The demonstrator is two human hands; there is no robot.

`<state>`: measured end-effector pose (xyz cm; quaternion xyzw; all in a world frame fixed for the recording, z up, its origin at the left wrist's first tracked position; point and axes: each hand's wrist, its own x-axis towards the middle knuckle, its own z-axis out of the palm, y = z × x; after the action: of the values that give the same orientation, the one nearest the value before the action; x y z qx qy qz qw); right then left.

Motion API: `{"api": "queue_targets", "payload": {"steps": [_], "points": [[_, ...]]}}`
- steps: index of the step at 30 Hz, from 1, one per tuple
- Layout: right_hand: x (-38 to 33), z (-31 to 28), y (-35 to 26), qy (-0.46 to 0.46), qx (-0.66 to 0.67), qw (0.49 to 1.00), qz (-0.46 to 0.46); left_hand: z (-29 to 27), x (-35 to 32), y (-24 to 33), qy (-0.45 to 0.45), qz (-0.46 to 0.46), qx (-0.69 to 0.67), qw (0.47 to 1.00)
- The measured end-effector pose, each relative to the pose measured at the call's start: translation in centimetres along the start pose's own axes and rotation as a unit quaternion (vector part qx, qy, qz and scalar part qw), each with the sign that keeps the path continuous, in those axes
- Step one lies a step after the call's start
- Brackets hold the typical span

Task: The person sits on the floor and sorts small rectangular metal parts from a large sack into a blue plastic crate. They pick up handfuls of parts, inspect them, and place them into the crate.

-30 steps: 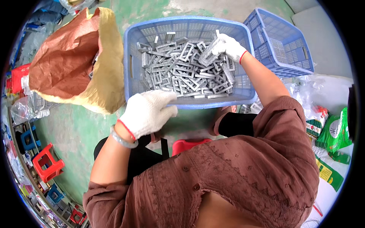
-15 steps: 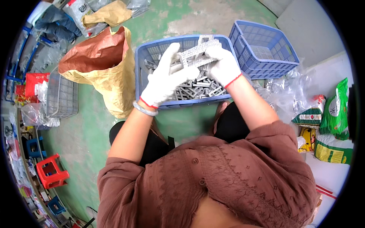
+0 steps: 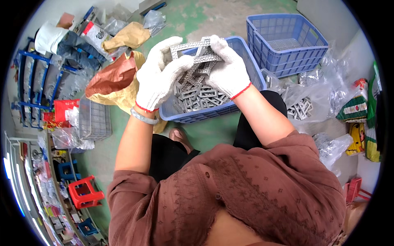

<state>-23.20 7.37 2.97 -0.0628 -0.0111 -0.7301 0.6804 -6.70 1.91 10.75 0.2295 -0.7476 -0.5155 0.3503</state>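
Observation:
Both my hands wear white knit gloves with red cuffs. My right hand (image 3: 226, 67) grips a bunch of grey rectangular frame parts (image 3: 193, 51), lifted above a blue plastic crate (image 3: 246, 65) that holds many more of the same grey frames (image 3: 201, 98). My left hand (image 3: 160, 76) closes on the left side of the same bunch, its fingers over the frames. A pale bangle sits on my left wrist. The crate stands on the green floor in front of my knees.
A second blue crate (image 3: 287, 43), nearly empty, stands behind to the right. Clear plastic bags with grey frames (image 3: 301, 107) lie at the right. A brown paper sack (image 3: 113, 80) and a wire basket (image 3: 94, 119) are at the left, with red stools (image 3: 84, 192) lower left.
My right hand has lifted a bunch of frames out of the crate. My left hand rose from the crate's front rim and joined it on the bunch. The view shifted back.

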Motion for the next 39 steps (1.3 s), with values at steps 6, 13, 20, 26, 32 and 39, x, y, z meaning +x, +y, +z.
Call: {"api": "queue_targets", "payload": {"steps": [6, 13, 20, 26, 32, 39], "points": [[-0.1, 2.1, -0.4, -0.031, 0.004, 0.999, 0.010, -1.3, 3.0, -0.7, -0.012, -0.048, 0.018, 0.999], [-0.3, 2.9, -0.4, 0.055, 0.021, 0.998, -0.002, -1.4, 2.3, -0.8, -0.041, -0.195, -0.065, 0.978], [-0.6, 2.2, -0.1, 0.092, -0.016, 0.995, -0.021, -0.4, 1.3, -0.1, -0.073, -0.140, 0.155, 0.975], [-0.1, 1.2, -0.2, 0.083, -0.023, 0.996, -0.008, -0.6, 1.7, 0.4, -0.145, -0.172, 0.188, 0.956], [-0.3, 1.6, -0.2, 0.078, -0.007, 0.997, 0.024, -0.9, 2.3, 1.4, -0.168, -0.230, 0.176, 0.942], [-0.2, 1.4, 0.2, 0.118, -0.065, 0.991, 0.006, -1.8, 1.9, 1.2, -0.160, -0.223, 0.147, 0.950]]}}
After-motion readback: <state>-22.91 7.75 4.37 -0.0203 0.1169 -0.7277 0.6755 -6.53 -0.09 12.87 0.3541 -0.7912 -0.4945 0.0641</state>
